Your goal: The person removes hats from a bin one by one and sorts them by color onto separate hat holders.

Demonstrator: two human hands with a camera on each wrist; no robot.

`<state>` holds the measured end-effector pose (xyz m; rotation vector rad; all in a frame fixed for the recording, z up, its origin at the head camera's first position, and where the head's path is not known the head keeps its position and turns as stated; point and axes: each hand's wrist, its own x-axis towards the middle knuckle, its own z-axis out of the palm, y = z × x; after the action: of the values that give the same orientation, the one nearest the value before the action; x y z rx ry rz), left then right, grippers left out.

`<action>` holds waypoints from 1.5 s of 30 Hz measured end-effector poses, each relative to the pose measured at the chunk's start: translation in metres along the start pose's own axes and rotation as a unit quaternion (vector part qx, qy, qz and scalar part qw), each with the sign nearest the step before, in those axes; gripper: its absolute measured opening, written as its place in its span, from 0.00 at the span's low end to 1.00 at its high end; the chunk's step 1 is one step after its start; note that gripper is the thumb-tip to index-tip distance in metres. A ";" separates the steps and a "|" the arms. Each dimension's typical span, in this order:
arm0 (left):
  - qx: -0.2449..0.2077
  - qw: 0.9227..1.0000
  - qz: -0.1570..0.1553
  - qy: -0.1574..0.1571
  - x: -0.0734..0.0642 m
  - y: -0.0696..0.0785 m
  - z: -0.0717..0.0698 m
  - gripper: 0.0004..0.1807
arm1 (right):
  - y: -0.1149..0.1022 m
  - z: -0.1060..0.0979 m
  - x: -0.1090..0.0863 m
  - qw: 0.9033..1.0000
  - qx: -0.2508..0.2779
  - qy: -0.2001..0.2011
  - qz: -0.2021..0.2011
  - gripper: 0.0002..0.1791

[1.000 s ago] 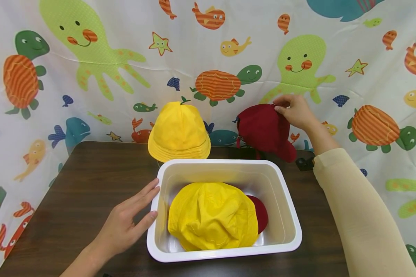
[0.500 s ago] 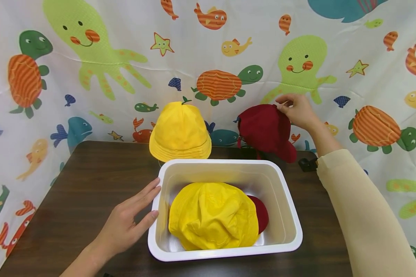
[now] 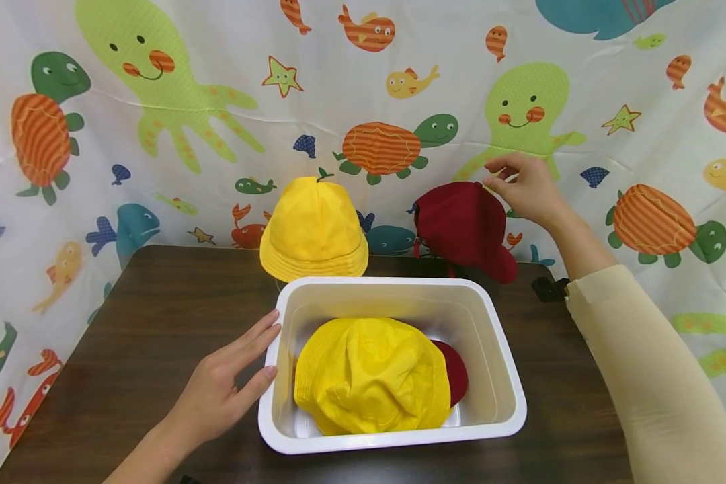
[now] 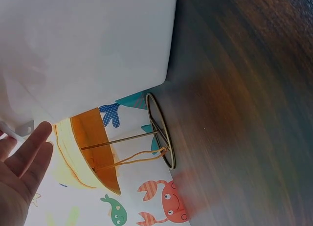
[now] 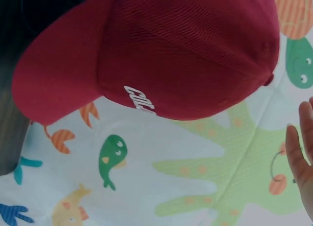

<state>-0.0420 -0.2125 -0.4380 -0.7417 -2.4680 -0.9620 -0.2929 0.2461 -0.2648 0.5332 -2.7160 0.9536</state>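
In the head view, my left hand [image 3: 226, 380] rests straight fingers against the left rim of a white plastic tub [image 3: 393, 442]. A crumpled yellow hat [image 3: 372, 376] lies in the tub, partly over a dark red cap brim [image 3: 455, 374]. My right hand [image 3: 529, 187] is just beyond the crown of a dark red baseball cap [image 3: 462, 222], fingers loosely bent and holding nothing. The right wrist view shows a gap between the fingertips [image 5: 292, 140] and the cap's top button [image 5: 268, 79]. White letters on the cap are partly hidden.
A yellow bucket hat [image 3: 314, 232] with a green sprout stands behind the tub, on a wire stand [image 4: 160, 130] with a ring base. A small black object [image 3: 549, 289] is near my right sleeve. Behind the dark wooden table [image 3: 157, 302] hangs a sea-animal curtain [image 3: 218, 60].
My right hand has let go of the red cap's top and shifted slightly up and right. The cap stays in place, and my left hand has kept to the tub's rim.
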 end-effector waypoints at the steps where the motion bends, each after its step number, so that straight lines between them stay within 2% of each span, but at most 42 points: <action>1: -0.001 1.000 0.000 0.000 0.000 0.000 0.000 0.40 | -0.001 0.000 -0.001 1.000 -0.001 0.002 -0.004 0.15; 12: 0.001 1.000 -0.005 -0.004 0.003 -0.004 0.000 0.40 | -0.024 -0.007 -0.011 0.998 -0.016 0.022 -0.049 0.14; 18: -0.001 1.000 -0.002 -0.001 0.005 -0.005 0.000 0.40 | -0.030 -0.008 -0.017 0.995 -0.014 0.026 -0.099 0.13; 24: -0.009 1.000 -0.001 -0.004 0.005 -0.007 0.000 0.40 | -0.040 -0.007 -0.026 0.987 -0.019 0.025 -0.160 0.13; 32: -0.012 1.000 -0.007 -0.006 0.004 -0.008 0.000 0.40 | -0.052 -0.002 -0.034 0.968 -0.043 0.017 -0.245 0.16; 40: -0.011 1.000 -0.003 -0.002 0.004 -0.009 0.001 0.40 | -0.060 0.003 -0.047 0.958 -0.062 0.008 -0.279 0.19; 45: -0.012 1.000 -0.004 -0.001 0.005 -0.009 0.001 0.40 | -0.063 0.006 -0.054 0.951 -0.056 0.003 -0.305 0.21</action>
<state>-0.0513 -0.2161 -0.4409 -0.7407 -2.4678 -0.9969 -0.2188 0.2112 -0.2508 1.2400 -2.3306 0.6226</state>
